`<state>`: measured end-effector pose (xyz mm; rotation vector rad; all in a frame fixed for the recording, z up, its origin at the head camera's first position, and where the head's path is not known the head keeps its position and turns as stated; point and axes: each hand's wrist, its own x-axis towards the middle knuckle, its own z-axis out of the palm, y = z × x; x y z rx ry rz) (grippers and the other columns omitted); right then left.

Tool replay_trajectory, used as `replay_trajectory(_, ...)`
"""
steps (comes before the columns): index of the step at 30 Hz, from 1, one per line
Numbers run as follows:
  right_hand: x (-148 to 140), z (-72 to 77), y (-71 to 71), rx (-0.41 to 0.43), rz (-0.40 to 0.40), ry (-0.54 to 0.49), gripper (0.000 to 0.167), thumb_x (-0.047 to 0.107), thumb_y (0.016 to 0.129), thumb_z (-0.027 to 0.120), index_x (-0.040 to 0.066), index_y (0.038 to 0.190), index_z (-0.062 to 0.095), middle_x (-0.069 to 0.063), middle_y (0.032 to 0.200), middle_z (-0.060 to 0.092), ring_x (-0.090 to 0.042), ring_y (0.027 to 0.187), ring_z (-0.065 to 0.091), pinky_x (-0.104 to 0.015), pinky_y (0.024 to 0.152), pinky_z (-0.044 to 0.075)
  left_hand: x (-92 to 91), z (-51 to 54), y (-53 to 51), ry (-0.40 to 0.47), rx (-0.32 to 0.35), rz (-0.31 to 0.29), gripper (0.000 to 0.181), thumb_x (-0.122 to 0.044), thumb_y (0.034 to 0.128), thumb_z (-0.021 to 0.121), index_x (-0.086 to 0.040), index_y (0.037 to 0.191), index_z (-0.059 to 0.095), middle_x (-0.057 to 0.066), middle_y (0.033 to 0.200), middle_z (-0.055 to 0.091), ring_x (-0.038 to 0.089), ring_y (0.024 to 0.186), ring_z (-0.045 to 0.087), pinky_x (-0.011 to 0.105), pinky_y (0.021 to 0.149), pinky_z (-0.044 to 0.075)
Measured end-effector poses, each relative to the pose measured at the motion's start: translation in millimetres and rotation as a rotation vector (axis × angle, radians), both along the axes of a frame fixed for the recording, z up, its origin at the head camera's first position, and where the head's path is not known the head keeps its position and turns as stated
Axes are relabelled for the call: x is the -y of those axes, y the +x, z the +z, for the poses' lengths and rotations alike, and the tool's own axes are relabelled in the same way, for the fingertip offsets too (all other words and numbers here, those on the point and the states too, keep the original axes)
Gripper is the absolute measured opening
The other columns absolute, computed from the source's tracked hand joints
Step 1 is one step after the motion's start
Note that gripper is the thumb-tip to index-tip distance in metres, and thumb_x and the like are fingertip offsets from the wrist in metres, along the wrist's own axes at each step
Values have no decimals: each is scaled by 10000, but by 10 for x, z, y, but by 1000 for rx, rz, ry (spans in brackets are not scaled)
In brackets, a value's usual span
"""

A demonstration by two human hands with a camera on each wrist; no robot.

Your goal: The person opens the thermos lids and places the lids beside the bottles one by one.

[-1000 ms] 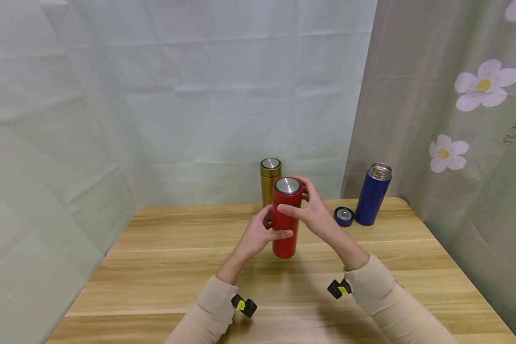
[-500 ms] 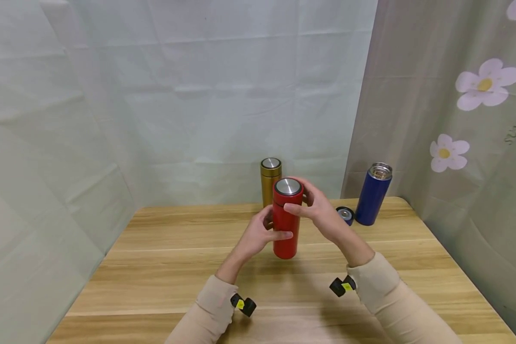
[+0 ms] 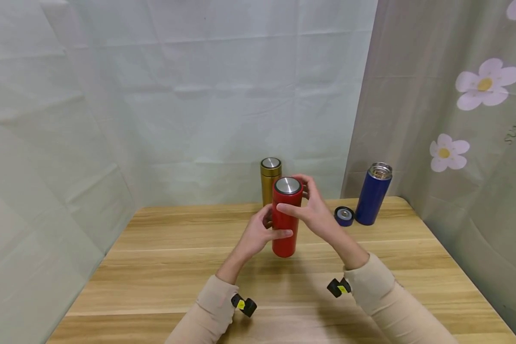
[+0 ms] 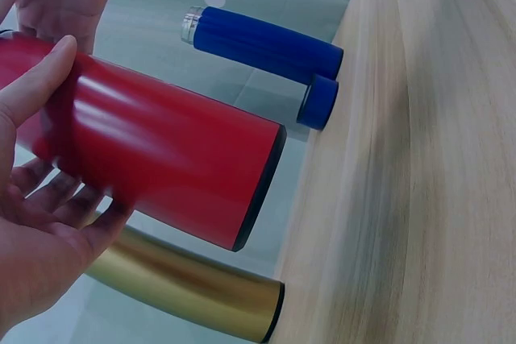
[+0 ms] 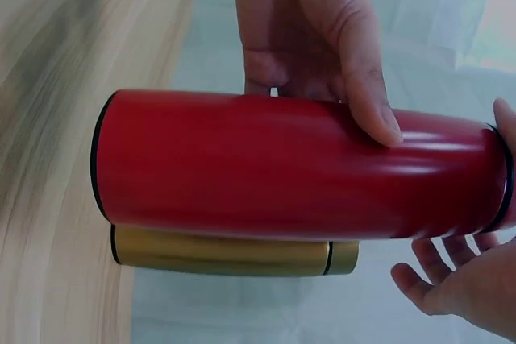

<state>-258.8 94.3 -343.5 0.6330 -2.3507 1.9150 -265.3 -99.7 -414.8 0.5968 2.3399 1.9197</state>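
A red flask (image 3: 284, 234) with a silver-topped lid (image 3: 288, 185) is held upright, raised off the table, near the middle of the head view. My left hand (image 3: 256, 232) grips its lower body from the left, thumb across the front. My right hand (image 3: 314, 210) is round its upper part from the right, thumb just below the lid. In the left wrist view the black-rimmed base of the red flask (image 4: 185, 159) hangs clear of the wood. The right wrist view shows fingers of my right hand (image 5: 476, 283) curving beside the lid end.
Behind the red flask stands a gold flask (image 3: 270, 184), lid on. At the table's back right, an uncapped blue flask (image 3: 371, 198) stands with its blue cap (image 3: 344, 216) to its left. Pale cloth (image 3: 223, 95) hangs behind the wooden table (image 3: 176, 267).
Compared with half a second ago, my right hand has turned back leftward round the flask's top, and the blue cap shows more fully. My left hand has hardly moved.
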Motion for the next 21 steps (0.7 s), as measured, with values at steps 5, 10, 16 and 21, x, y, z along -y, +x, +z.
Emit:
replay_trajectory(5, -19, 30, 16, 13, 21, -25, 780, 282, 915, 796, 163, 1540, 346, -99, 1506, 459, -359, 1413, 393, -680, 1082, 409, 3, 12, 5, -3, 2, -11, 699, -250, 896, 837, -209, 1507, 501, 36, 1398, 619, 292, 1286, 579, 516, 1069, 499)
replay_trajectory(10, -81, 70, 17, 24, 112, -49, 728, 275, 952, 750, 164, 1567, 375, -106, 1516, 476, -370, 1420, 418, -666, 1091, 418, 3, 27, 15, -2, 1, -24, 687, -237, 897, 834, -204, 1501, 507, 41, 1394, 623, 293, 1279, 582, 518, 1067, 500)
replay_trajectory(16, -122, 75, -4, 20, 198, -57, 732, 296, 972, 712, 162, 1601, 362, -110, 1535, 480, -375, 1425, 431, -667, 1103, 403, 4, 30, 21, 3, 1, -30, 690, -229, 896, 834, -200, 1504, 507, 42, 1390, 626, 291, 1273, 586, 519, 1069, 497)
replay_trajectory(21, -85, 61, -7, 30, 102, 12, 850, 377, 931, 770, 238, 1627, 304, -81, 1585, 424, -388, 1484, 353, -714, 1113, 354, 1, 21, 15, 3, 9, -13, 705, -259, 895, 837, -221, 1511, 497, 31, 1395, 621, 289, 1281, 582, 516, 1071, 497)
